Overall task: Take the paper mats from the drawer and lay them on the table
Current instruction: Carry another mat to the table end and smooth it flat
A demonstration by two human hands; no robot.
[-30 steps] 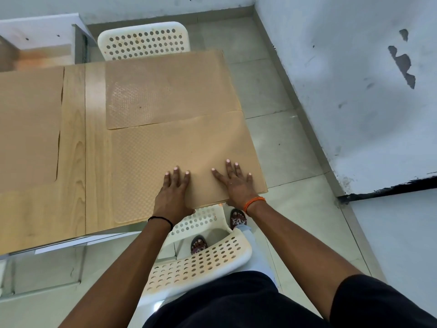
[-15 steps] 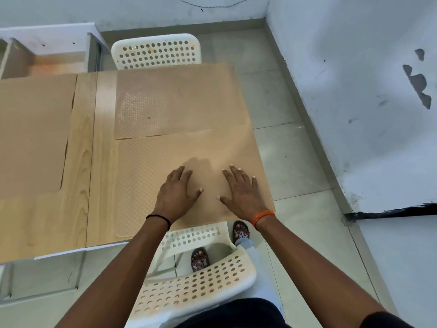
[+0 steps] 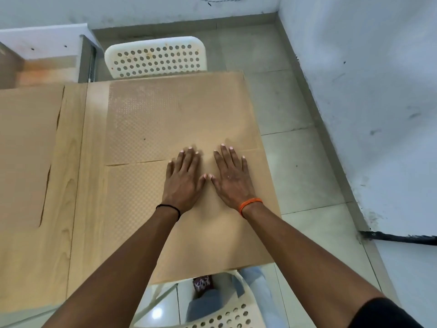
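Two brown paper mats lie side by side on the right half of the wooden table (image 3: 78,209): a near mat (image 3: 212,237) and a far mat (image 3: 179,114) with an embossed dot pattern. Another brown mat (image 3: 26,150) covers the table's left part. My left hand (image 3: 183,179) and my right hand (image 3: 230,177) press flat on the near mat, fingers spread, fingertips reaching over the seam onto the far mat. The thumbs almost touch. Neither hand holds anything. No drawer can be made out with certainty.
A white perforated chair (image 3: 156,58) stands at the table's far side. Another white chair (image 3: 224,316) is under me at the near edge. A grey wall (image 3: 366,91) runs close along the right. A white cabinet (image 3: 45,46) sits at the back left.
Both hands slid forward across the near mat, from its near edge up to the seam with the far mat. The camera moved closer over the table.
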